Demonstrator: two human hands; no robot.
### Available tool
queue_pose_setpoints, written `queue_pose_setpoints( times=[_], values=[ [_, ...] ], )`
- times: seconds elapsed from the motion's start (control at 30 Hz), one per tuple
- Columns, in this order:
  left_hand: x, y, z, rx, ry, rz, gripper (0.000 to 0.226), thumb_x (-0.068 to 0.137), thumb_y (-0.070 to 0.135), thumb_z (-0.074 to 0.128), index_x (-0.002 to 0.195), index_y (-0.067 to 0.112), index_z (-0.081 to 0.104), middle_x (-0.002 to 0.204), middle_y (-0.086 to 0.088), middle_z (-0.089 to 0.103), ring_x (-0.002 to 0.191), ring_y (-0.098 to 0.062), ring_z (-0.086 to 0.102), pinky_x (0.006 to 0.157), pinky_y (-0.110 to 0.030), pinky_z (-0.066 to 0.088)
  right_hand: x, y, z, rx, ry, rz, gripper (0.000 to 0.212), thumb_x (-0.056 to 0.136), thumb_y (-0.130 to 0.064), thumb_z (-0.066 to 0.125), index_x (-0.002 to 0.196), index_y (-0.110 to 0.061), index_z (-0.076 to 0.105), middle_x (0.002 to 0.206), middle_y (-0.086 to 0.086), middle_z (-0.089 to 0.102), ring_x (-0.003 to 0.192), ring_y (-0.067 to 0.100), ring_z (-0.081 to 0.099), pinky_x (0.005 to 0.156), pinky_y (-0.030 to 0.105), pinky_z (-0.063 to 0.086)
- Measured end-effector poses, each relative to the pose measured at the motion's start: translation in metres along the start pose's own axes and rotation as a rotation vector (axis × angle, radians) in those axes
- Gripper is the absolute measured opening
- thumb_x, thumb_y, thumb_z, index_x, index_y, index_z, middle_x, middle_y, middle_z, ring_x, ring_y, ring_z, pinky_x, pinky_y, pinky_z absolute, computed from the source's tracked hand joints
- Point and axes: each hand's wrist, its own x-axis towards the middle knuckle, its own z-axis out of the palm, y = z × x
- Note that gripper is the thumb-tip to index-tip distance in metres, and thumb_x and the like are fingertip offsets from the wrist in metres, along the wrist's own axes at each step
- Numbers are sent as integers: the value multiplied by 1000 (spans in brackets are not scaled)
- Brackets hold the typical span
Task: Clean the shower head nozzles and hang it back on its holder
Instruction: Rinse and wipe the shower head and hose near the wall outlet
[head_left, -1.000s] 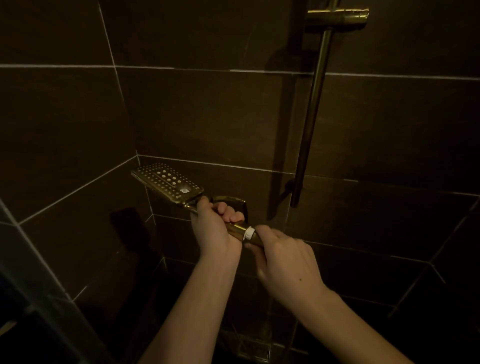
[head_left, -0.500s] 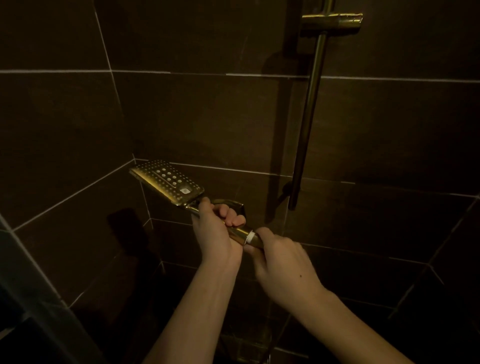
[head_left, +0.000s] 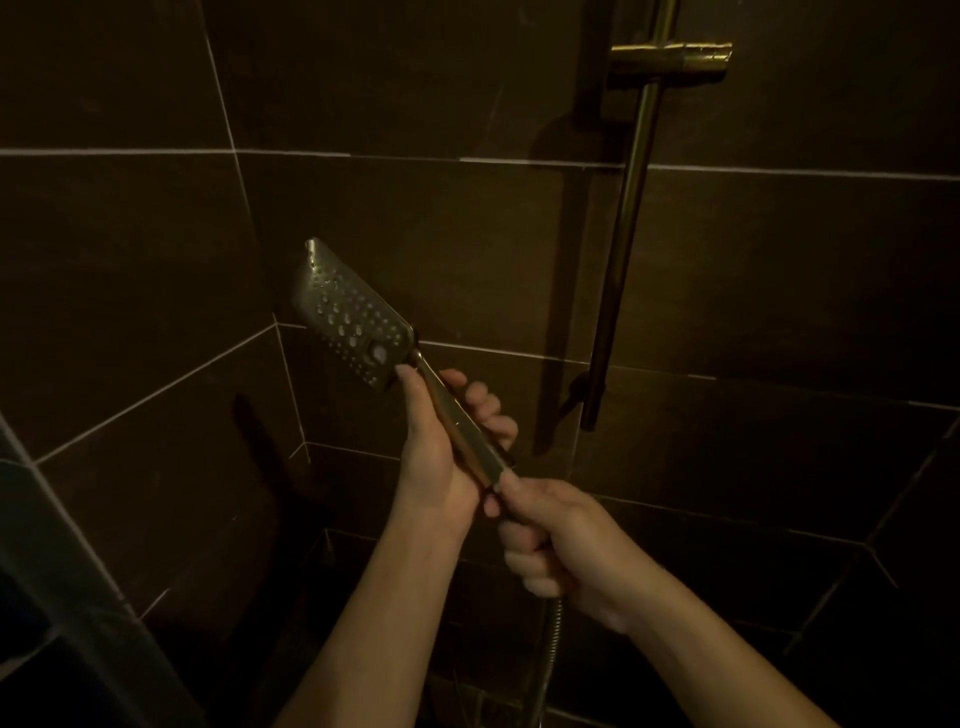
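head view: my left hand (head_left: 441, 447) wraps the shower head (head_left: 353, 317) handle, right hand (head_left: 561, 540) gripping its hose end. its long axis tilts up-left, while the holder (head_left: 675, 57) sits far up-right.

We see dark brown wall tiles (head_left: 415, 249) with thin pale lines between them. Two walls meet in a corner (head_left: 283, 374). A dark shadow (head_left: 563, 260) falls on the tiles.

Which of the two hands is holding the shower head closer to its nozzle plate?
The left hand: it grips the handle just below the nozzle plate of the shower head. The right hand grips the handle's bottom end, where the hose starts.
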Motion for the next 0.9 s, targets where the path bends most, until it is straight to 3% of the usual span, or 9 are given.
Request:
queue_pose_setpoints(
  times=[0.1,0.2,0.3,0.43,0.5,0.6,0.73,0.8,0.9],
  values=[
    [1,-5,4,265,171,45,45,90,59,63,110,19,64,69,4,56,55,-9,53,53,-25,47,3,9,12,-649,324,-185,23,101,-41,46,95,-23,59,66,-8,53,49,3,45,45,21,34],
    [1,-15,3,376,205,48,34,94,41,69,123,25,58,69,5,55,56,-9,52,54,-28,51,3,18,11,-903,420,-289,14,101,-41,43,98,-33,54,71,-7,61,53,-3,55,46,15,38],
    [2,-16,-4,272,116,-32,25,99,42,59,105,18,59,65,3,50,55,-10,49,58,-31,51,0,14,-3,-748,322,-209,26,100,-44,44,96,-23,59,66,-5,53,50,9,46,47,23,33],
    [3,-14,-10,31,-201,-81,40,93,57,50,77,20,51,56,6,37,47,-7,37,53,-24,42,-5,11,-10,41,27,-1,30,98,-42,48,82,-18,55,61,-1,31,46,12,24,42,24,16],
    [4,-12,-6,98,-180,-102,44,90,61,53,79,18,55,66,2,48,55,-10,48,55,-27,48,-4,12,-10,-47,97,-48,30,98,-41,48,83,-17,56,61,-2,35,46,11,29,44,25,22],
    [4,-10,4,344,111,-50,36,89,44,72,105,12,66,89,-4,65,77,-16,66,63,-31,57,-1,18,-10,-727,417,-223,21,101,-40,46,96,-24,59,67,-8,53,52,3,47,50,22,36],
    [4,-23,8,414,350,23,34,90,27,76,119,18,62,90,-1,63,74,-12,59,64,-27,51,0,28,-5,-1053,469,-258,11,100,-42,45,104,-33,50,74,-8,62,53,-2,56,45,15,38],
    [5,-24,3,349,381,11,21,93,31,72,107,16,66,69,4,55,55,-7,47,51,-23,41,0,28,-8,-960,376,-192,17,100,-44,45,99,-29,53,72,-9,59,51,2,52,47,17,36],
    [12,-17,-6,165,127,-128,39,98,43,61,69,19,52,47,7,35,35,-5,30,34,-19,25,-3,21,-14,-265,143,42,29,99,-44,49,88,-18,54,62,-3,44,46,10,36,42,23,26]
  ],
)
